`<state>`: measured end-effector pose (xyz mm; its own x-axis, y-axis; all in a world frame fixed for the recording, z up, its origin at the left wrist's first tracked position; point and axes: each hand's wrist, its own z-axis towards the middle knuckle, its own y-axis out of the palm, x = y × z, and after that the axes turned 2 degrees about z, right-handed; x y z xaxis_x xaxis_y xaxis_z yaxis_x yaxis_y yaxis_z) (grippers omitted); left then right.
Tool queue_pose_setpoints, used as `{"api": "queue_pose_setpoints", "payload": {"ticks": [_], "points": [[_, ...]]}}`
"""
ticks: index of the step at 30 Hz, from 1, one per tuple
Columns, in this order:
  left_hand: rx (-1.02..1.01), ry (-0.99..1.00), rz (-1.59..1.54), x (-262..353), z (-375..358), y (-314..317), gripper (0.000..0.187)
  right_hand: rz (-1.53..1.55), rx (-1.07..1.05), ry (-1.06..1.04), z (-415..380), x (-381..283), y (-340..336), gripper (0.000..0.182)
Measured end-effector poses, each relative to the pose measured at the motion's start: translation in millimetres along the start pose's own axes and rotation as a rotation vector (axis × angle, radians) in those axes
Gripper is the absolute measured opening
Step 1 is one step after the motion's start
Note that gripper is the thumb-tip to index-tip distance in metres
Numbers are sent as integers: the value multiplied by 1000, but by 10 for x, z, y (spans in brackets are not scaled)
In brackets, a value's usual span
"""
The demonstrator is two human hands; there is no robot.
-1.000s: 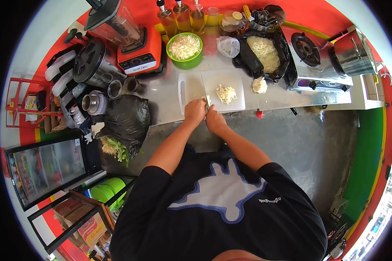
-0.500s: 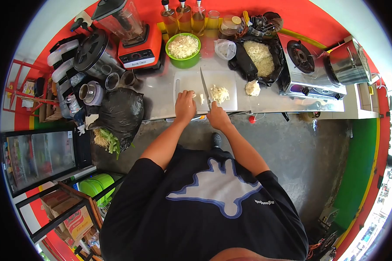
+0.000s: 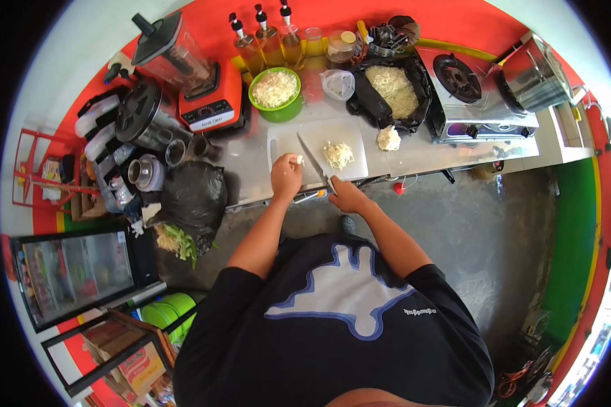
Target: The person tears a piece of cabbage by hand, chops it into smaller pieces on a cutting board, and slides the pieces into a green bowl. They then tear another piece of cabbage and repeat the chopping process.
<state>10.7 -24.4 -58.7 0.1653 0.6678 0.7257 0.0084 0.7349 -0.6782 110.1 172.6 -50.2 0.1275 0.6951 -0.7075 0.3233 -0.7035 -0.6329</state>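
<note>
My right hand (image 3: 349,196) is closed round the handle of a long knife (image 3: 312,157), whose blade slants up and left over the white cutting board (image 3: 319,129). A small pale piece (image 3: 299,159) shows at the fingertips of my left hand (image 3: 286,178), which is closed on it over the board's left part. To the right of the blade lies a pile of shredded pale food (image 3: 338,154). A whitish lump (image 3: 388,139) sits on the metal counter, right of the board.
Behind the board stand a green bowl (image 3: 276,95) of pale shreds and an open black bag (image 3: 395,91) holding more. A red blender (image 3: 212,102) and a black bag (image 3: 195,193) are at left, a gas stove (image 3: 478,102) at right. Oil bottles (image 3: 269,42) line the wall.
My left hand has lifted a pale piece away from beside the knife. The blade has shifted left, away from the shredded pile. The whole view has shifted slightly.
</note>
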Motion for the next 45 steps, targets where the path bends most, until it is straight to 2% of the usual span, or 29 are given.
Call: {"api": "queue_pose_setpoints", "payload": {"ticks": [2,6,8,9,11,13,15,19,24,25,27,32,38,45], "points": [[4,25,-2,-95,-21,-72,17,24,-110,-55,-12,26,8,44],[15,94,-23,-179,-41,-140,18,-11,-108,-58,-31,110,16,48],[5,111,-55,-147,-81,-129,19,-48,-30,15,-53,184,40,46],[-51,124,-120,-59,-72,-141,19,-51,-41,21,-71,190,38,46],[-106,122,-197,11,-74,-117,20,-54,66,49,-115,199,-14,41],[-316,228,-101,10,-71,-56,21,-48,56,43,-154,166,-65,39],[-298,261,-115,25,-79,7,19,-54,79,26,-169,82,-113,39],[-304,278,85,92,-94,60,15,-89,32,31,-159,-48,-155,38],[-187,420,130,192,-87,13,16,-129,62,51,-81,-125,-126,36],[-190,422,128,161,-84,25,16,-128,64,55,-80,-137,-110,36],[-323,384,138,85,-59,85,13,-135,42,60,-60,-146,-91,36],[-301,368,156,62,-9,205,7,-184,-3,131,-6,-222,-15,35],[-319,370,171,55,25,252,9,-259,-57,245,-35,-374,74,34],[-189,301,44,107,-64,222,4,-367,-27,253,124,-437,60,31]]}}
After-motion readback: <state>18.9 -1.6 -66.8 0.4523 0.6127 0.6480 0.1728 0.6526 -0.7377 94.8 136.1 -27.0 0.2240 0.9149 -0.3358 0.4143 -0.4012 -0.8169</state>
